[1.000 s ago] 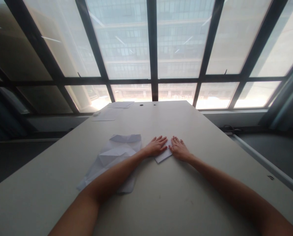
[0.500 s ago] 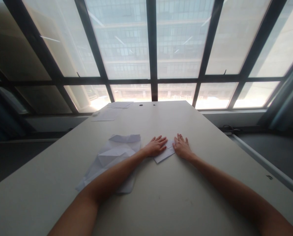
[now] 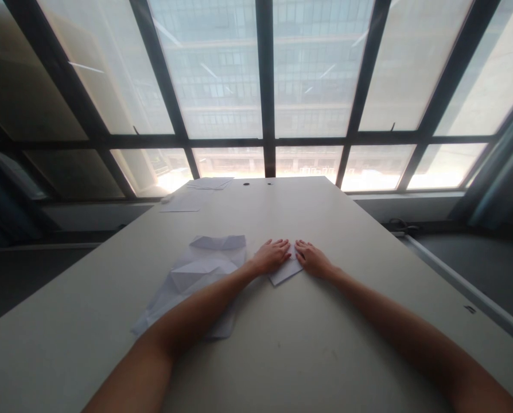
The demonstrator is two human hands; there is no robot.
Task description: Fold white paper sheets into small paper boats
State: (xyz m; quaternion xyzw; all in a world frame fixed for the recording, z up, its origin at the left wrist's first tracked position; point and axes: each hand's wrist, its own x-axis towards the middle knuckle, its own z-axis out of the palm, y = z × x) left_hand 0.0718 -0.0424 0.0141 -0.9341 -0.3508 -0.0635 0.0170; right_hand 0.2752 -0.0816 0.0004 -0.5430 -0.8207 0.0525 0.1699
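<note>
A small folded sheet of white paper (image 3: 284,274) lies on the white table in front of me. My left hand (image 3: 272,256) rests flat over its left side, fingers stretched forward and to the right. On the other side, my right hand (image 3: 313,259) lies over the right part of the paper, its fingers extended toward the left hand. Only a narrow gap parts the fingertips. Both hands hide much of the paper's far portion. Left of them, a larger creased sheet of paper (image 3: 200,272) sits partly under my left forearm.
Several flat white sheets (image 3: 183,202) lie at the table's far left. The white table (image 3: 282,355) reaches toward tall windows with dark frames (image 3: 268,115). Two small dark holes (image 3: 247,184) mark its far end. A curtain (image 3: 493,178) hangs at the right.
My right hand has moved left across the folded paper, its fingers now pointing more to the left and closer to my left hand. The left hand has hardly moved.
</note>
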